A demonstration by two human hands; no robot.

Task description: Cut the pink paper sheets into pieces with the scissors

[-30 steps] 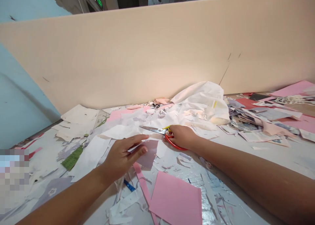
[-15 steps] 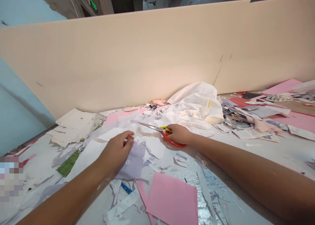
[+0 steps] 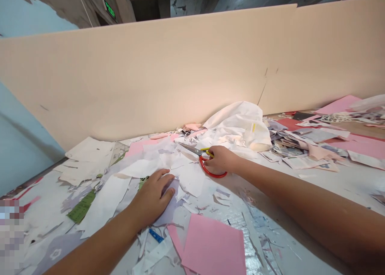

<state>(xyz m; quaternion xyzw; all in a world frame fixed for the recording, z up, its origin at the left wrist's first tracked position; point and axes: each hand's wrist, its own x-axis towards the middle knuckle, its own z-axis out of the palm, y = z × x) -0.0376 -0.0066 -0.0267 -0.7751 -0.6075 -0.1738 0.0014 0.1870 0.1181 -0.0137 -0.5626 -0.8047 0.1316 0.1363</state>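
Note:
My right hand [image 3: 222, 159] grips a pair of scissors [image 3: 198, 152] with one red and one yellow handle. The blades point left over the white scraps and look closed or nearly so. My left hand [image 3: 153, 197] lies palm down with its fingers apart on a lavender piece of paper or thin sheet [image 3: 169, 213], covering much of it. Whether the thumb presses on the sheet is hard to tell. Around both hands lie white cut pieces [image 3: 192, 178], and a pink square sheet [image 3: 214, 245] is on the near side.
A beige board [image 3: 168, 74] closes off the back of the table. Crumpled white sheeting [image 3: 240, 122] is heaped against it. Stacked scraps [image 3: 288, 142] and pink sheets lie right; cream sheets [image 3: 90, 158] and a green piece [image 3: 82, 207] lie left.
My left hand has come nearer to me and slightly right, its fingers now spread over the lavender sheet. The scissors have swung a little and remain in my right hand.

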